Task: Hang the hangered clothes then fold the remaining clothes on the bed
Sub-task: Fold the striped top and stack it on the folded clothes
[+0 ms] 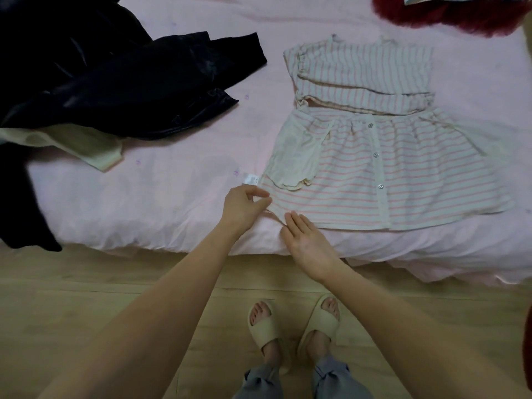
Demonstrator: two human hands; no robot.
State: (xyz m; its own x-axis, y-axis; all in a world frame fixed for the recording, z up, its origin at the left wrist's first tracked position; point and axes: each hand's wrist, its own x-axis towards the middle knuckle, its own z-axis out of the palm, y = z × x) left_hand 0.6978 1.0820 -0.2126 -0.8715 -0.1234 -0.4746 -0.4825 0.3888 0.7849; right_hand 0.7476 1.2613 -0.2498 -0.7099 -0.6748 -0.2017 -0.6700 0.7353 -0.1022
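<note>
At the near edge of the pink-sheeted bed (172,197), left hand (243,207) apparently pinches the pink-and-white striped button-front garment (388,174)'s corner, right hand (306,240) rests flat with fingers straight; uneven pull risks skewing the fold.

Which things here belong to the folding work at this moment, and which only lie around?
In use: striped garment, left hand pinching its corner, right hand beside it, bed.

Lying about: black jacket, cream garment, red fluffy item, slippers.
</note>
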